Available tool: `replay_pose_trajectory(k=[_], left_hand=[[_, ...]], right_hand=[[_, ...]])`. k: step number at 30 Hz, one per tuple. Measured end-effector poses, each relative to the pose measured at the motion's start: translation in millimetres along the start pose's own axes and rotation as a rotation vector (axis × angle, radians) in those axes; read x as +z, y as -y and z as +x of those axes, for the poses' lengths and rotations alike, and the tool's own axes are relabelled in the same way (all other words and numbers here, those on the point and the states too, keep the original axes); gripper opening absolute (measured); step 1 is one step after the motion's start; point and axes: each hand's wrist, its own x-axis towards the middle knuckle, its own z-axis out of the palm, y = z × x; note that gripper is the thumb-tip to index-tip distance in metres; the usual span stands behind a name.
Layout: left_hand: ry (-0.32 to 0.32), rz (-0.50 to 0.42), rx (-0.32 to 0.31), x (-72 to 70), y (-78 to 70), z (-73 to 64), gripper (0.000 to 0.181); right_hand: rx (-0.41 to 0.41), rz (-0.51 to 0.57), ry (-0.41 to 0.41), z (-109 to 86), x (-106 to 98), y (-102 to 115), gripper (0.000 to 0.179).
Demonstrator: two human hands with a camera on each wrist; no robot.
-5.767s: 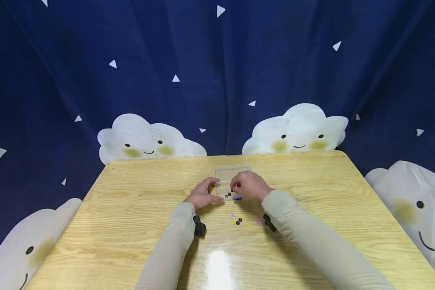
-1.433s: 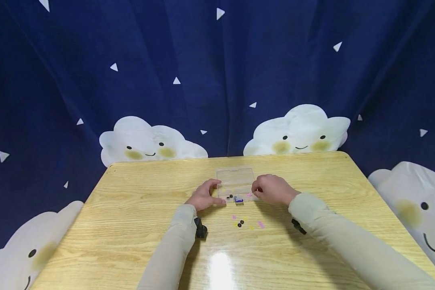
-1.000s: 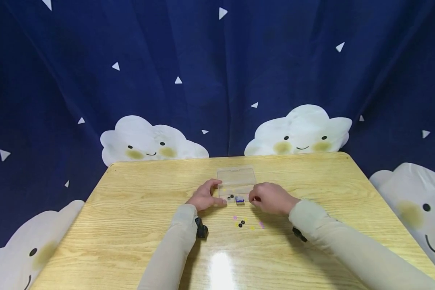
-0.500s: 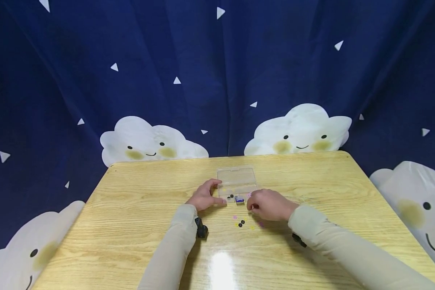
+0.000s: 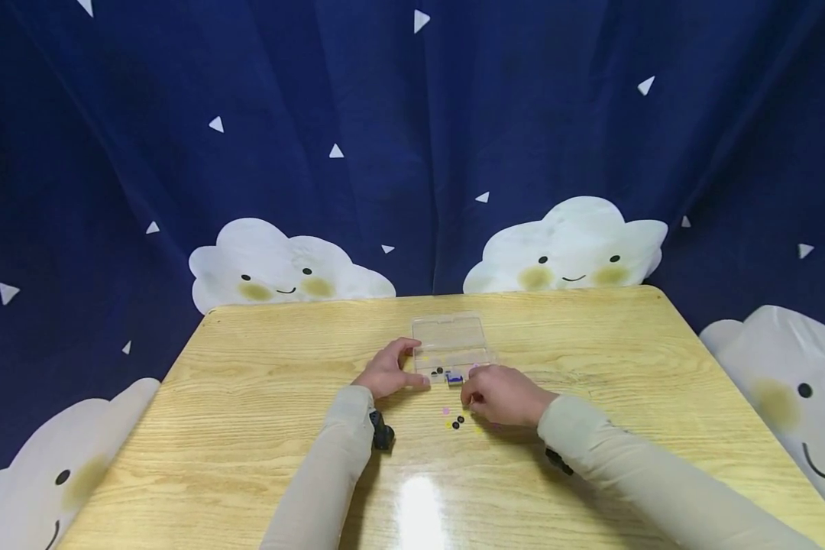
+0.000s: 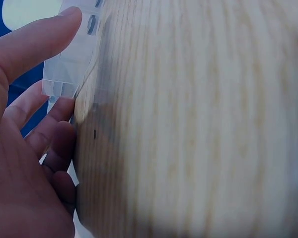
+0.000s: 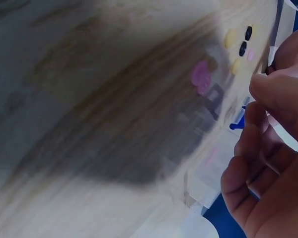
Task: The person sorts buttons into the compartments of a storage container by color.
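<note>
A clear plastic compartment box [image 5: 451, 356] stands on the table with its lid raised at the back. It holds a few small yellow, black and pink buttons and has a blue piece [image 5: 455, 379] at its front. My left hand [image 5: 387, 372] grips the box's left end, thumb at the front and fingers farther back. My right hand [image 5: 505, 394] hovers just in front of the box's right part, fingers loosely bent; I see nothing between thumb and forefinger. Beneath and beside it lie black buttons [image 7: 243, 48], yellow buttons [image 7: 236, 66] and pink buttons [image 7: 201, 78].
The wooden table [image 5: 282, 428] reaches to a dark blue curtain [image 5: 316, 92] with white clouds and triangles. Both wrists wear small black cameras [image 5: 382, 432]. A bright light reflection lies on the tabletop near its front.
My right hand was inside the box's left part, then over the right part with a pink button showing there. It has since come down toward the loose buttons. My left hand keeps its place.
</note>
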Motion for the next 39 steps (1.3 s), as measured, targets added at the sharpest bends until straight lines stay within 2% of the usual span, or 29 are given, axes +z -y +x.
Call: replay_pose_trajectory(k=[6, 12, 16, 29, 39], left_hand=[[-0.003, 0.013, 0.014, -1.0, -1.2, -0.5, 0.076], [-0.004, 0.007, 0.02, -1.5, -0.9, -0.4, 0.075], [0.002, 0.001, 0.026, -1.2, -0.1, -0.6, 0.075], [0.008, -0.012, 0.019, -0.1, 1.3, -0.5, 0.076], [0.004, -0.011, 0.02, 0.1, 0.9, -1.5, 0.077]], right_hand=[[0.018, -0.007, 0.009, 0.7, 8.1, -3.5, 0.011], [0.008, -0.01, -0.02, 2.1, 14.5, -6.2, 0.012], [0.032, -0.013, -0.026, 3.4, 17.5, -5.9, 0.012], [0.051, -0.039, -0.028, 3.7, 16.9, -0.8, 0.013], [0.052, -0.033, -0.027, 6.0, 18.8, 0.4, 0.023]])
